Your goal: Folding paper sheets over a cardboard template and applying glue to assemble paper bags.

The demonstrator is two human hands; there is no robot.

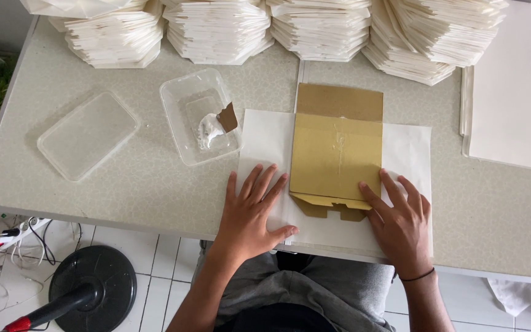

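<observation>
Gold cardboard sheet point(336, 157), partly folded with a browner flap at its far end and notched tabs at its near end, lies flat on a white paper sheet point(408, 154) at the near edge of the counter point(155, 190).

Head view: the left hand point(250, 212) is spread flat, fingers splayed, palm down on the paper just left of the cardboard, its fingertips point(283, 178) touching the cardboard's left edge; it grips nothing. The right hand point(401, 221) is also open and pressed down, its fingers point(367, 192) resting on the cardboard's near right corner.

To the left stands a clear plastic tub point(179, 98) holding white paste and a small brown cardboard scrap point(227, 117) (apparently a spreader), with its clear lid point(87, 135) further left. Stacks of folded white paper boxes point(216, 31) line the far edge. A black fan base point(93, 289) stands on the tiled floor.
</observation>
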